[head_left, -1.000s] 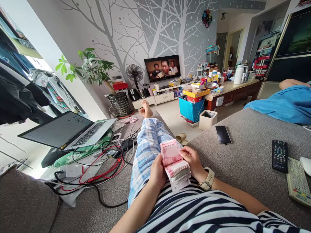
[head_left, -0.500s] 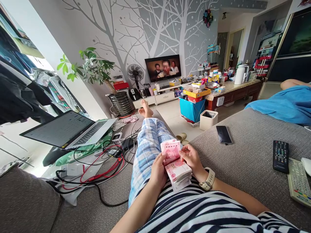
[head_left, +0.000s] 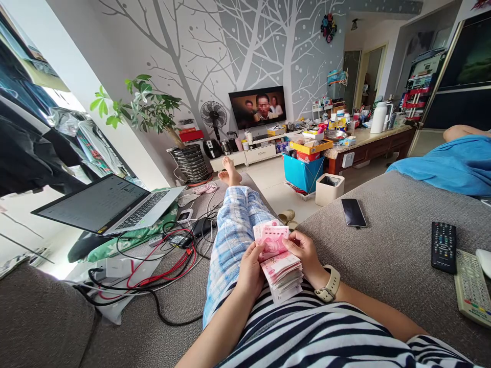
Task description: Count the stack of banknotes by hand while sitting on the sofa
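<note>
A folded stack of red banknotes (head_left: 282, 271) marked 100 rests above my lap, over the striped shirt (head_left: 307, 327). My left hand (head_left: 250, 271) is closed round the left side of the stack, its thumb pressing on the notes. My right hand (head_left: 307, 255), with a pale watch (head_left: 329, 284) on the wrist, pinches the right edge of a banknote (head_left: 273, 240) that stands up at the far side of the stack. More notes show behind that one. The fingers under the stack are hidden.
On the sofa (head_left: 268, 194) to the left lie an open laptop (head_left: 115, 207) and tangled cables (head_left: 169, 271). To the right are a phone (head_left: 353, 212) and remote controls (head_left: 443, 247). A bin (head_left: 329, 190) and a cluttered table (head_left: 368, 138) stand beyond. Another person's leg shows under blue cloth (head_left: 448, 163).
My right hand has moved slightly away from me, and the banknote in its fingers now stands up at the far side of the stack. The picture on the television has changed.
</note>
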A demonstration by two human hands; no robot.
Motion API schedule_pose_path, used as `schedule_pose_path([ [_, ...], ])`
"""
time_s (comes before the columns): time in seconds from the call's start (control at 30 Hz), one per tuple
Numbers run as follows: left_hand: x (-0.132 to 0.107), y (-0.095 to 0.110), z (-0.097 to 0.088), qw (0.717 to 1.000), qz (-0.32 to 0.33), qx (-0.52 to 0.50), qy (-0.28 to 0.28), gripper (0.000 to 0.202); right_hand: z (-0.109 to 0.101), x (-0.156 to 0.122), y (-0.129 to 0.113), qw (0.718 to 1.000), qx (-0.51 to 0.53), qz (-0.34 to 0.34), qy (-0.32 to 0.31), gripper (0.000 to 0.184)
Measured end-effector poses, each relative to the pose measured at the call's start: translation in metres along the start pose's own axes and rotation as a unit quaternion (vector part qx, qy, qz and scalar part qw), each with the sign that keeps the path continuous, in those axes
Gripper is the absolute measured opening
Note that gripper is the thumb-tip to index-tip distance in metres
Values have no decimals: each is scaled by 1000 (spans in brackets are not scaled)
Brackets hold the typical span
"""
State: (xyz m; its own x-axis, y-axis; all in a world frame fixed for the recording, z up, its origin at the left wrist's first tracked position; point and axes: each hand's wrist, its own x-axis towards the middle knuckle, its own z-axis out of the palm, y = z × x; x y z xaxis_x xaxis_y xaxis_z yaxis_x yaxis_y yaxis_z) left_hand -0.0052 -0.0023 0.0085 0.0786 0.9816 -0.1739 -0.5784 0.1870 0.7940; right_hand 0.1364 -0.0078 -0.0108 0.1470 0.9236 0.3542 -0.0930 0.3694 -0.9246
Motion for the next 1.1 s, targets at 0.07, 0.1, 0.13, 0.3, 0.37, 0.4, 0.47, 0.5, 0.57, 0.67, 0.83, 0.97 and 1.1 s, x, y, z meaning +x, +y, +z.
schedule_pose_path([
  [0.07, 0, -1, 0, 1000, 3, -7, 1, 24, 0, 0, -1, 1000, 4, -3, -4, 30],
  [0.1, 1, -1, 0, 1000, 5, -10, 4, 23, 1, 0, -1, 1000, 7, -3, -4, 30],
  [0.13, 1, -2, 0, 1000, 8, -12, 9, 22, 1, 0, -1, 1000, 10, -3, -5, 31],
  [0.3, 2, -3, 0, 1000, 12, -11, 19, 18, 1, 0, -1, 1000, 14, 5, -3, 30],
  [0.37, 3, -4, -1, 1000, 17, -9, 9, 17, 1, 0, 0, 1000, 20, 7, -4, 28],
  [0.4, 3, -4, -2, 1000, 20, -7, 5, 16, 1, 0, 0, 1000, 25, 8, -5, 27],
  [0.47, 5, -5, -4, 1000, 27, 1, 3, 13, 1, 0, 1, 999, 35, 10, -10, 24],
  [0.5, 5, -6, -4, 1000, 31, 5, 5, 13, 1, 0, 1, 999, 38, 11, -13, 23],
  [0.57, 6, -6, -5, 999, 37, 9, 7, 13, 1, 0, 2, 999, 41, 12, -18, 23],
  [0.67, 4, -5, -4, 1000, 31, 7, -2, 17, 1, 0, 3, 999, 43, 10, -16, 23],
  [0.83, 1, -3, -1, 1000, 20, 2, -3, 18, 0, 0, 2, 999, 35, 8, -12, 22],
  [0.97, 1, -3, -1, 1000, 26, 10, 0, 17, 0, -1, 0, 1000, 28, -4, -1, 26],
  [1.1, 0, -2, -1, 1000, 16, 8, -17, 19, 0, -3, -1, 999, 48, 5, -2, 38],
])
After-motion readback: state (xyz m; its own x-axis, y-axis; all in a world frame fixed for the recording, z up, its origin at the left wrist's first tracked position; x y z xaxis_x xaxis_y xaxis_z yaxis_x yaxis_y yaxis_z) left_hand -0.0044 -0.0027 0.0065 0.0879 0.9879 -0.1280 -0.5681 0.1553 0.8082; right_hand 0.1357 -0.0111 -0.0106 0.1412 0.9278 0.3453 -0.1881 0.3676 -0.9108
